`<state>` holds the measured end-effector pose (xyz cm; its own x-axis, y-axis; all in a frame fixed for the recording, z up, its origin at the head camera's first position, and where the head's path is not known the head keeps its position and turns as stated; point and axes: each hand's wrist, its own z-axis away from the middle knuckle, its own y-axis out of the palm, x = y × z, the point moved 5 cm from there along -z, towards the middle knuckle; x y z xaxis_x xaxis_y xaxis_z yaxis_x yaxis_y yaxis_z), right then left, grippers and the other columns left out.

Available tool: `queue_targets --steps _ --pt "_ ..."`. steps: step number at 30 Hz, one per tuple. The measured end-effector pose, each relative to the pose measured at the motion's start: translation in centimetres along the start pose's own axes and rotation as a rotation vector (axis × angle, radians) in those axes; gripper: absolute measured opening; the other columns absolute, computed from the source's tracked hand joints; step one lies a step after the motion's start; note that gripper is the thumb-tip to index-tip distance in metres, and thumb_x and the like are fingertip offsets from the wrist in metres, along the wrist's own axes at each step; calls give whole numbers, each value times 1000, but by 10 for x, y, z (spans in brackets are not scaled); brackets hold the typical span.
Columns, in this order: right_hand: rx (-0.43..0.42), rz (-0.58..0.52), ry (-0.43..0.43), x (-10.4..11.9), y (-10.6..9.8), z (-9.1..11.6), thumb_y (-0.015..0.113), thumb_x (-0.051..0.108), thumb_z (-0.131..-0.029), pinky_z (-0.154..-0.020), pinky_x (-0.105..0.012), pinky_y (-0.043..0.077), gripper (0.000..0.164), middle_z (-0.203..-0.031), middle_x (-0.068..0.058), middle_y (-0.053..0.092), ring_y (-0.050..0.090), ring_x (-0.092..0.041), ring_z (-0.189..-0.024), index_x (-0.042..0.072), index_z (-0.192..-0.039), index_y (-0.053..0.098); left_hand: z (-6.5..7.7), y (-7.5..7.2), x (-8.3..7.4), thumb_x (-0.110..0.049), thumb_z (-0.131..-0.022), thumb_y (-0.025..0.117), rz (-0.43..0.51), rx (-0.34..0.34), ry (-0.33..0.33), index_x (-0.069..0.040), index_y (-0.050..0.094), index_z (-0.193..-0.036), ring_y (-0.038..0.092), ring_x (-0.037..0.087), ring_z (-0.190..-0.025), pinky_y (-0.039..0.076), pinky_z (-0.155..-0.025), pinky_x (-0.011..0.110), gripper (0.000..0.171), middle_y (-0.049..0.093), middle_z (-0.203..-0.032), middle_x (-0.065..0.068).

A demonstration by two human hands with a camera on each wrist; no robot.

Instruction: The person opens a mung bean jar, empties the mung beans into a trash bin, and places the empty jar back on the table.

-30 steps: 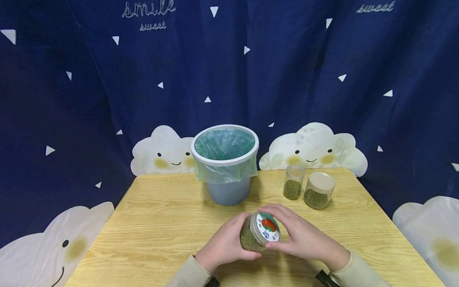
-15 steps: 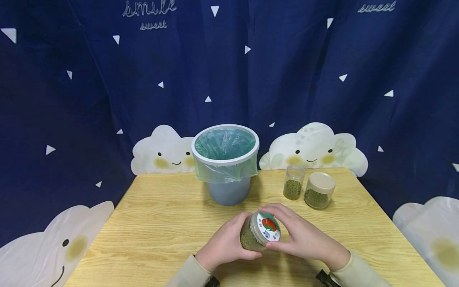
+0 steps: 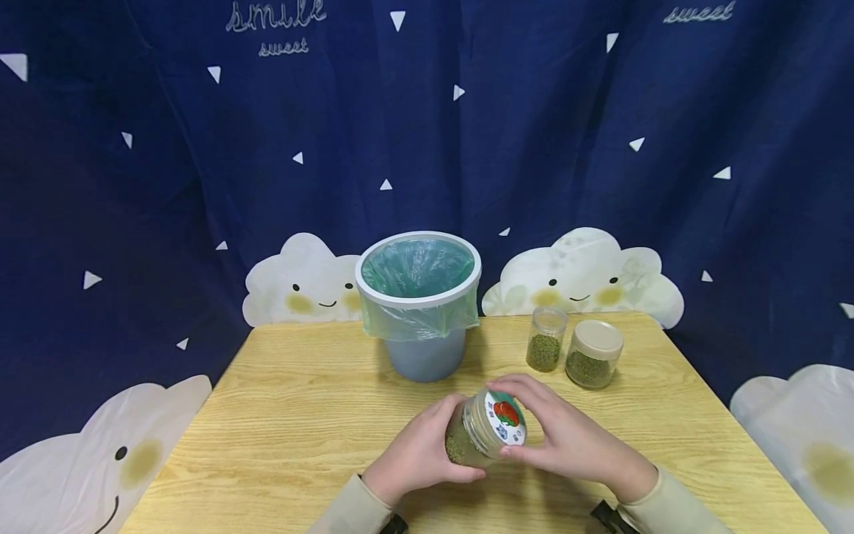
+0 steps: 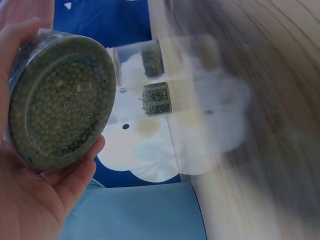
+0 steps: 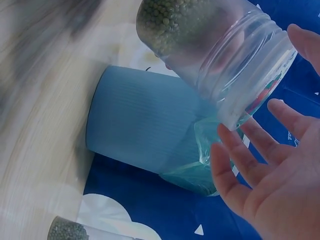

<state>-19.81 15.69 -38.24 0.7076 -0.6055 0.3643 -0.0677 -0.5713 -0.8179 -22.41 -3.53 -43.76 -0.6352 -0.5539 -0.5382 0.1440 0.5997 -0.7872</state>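
Left hand (image 3: 418, 454) grips a jar (image 3: 462, 443) of beans, right hand (image 3: 570, 437) its red-printed lid (image 3: 505, 417). Far-right jars (image 3: 592, 356) hold beans; curtain (image 3: 373, 126) reads "smile".

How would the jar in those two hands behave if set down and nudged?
Upright, the jar would probably resist tipping, since the small green seeds lie toward its broad base. Laid on its side, it would likely roll, being round. Its smooth, clear wall may also be slippery.

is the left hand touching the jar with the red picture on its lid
Touching: the left wrist view shows the left hand wrapped round the jar.
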Motion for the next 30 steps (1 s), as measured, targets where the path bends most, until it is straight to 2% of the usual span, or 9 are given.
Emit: queue_targets --steps 12,16,24,30 --pt "-21 40 33 -11 -7 6 74 51 -79 -96 -41 49 72 -138 15 44 49 -10 -124 29 -141 43 3 -2 6 -49 -64 86 11 -31 -34 -23 36 -139 56 5 -110 49 -95 31 94 56 -126 -8" --pt "-25 45 43 -15 -8 8 75 50 -79 -94 -38 50 72 -137 14 45 50 -9 -122 29 -141 44 4 -2 8 -57 -65 82 21 -44 -41 -22 37 -139 56 5 -111 49 -95 30 94 56 -126 -7" --pt "-12 80 68 -29 -3 14 74 53 -78 -91 -34 51 72 -134 13 48 52 -6 -116 33 -139 43 5 -6 8 -56 -64 83 -13 -83 -31 -18 40 -134 58 5 -106 51 -91 29 91 57 -119 -7" --pt "6 98 110 -42 1 20 75 55 -76 -91 -34 50 72 -132 14 49 52 -5 -112 32 -137 45 6 -7 9 -55 -64 83 -14 -73 -49 -18 39 -135 57 5 -106 50 -92 29 90 57 -119 -6"
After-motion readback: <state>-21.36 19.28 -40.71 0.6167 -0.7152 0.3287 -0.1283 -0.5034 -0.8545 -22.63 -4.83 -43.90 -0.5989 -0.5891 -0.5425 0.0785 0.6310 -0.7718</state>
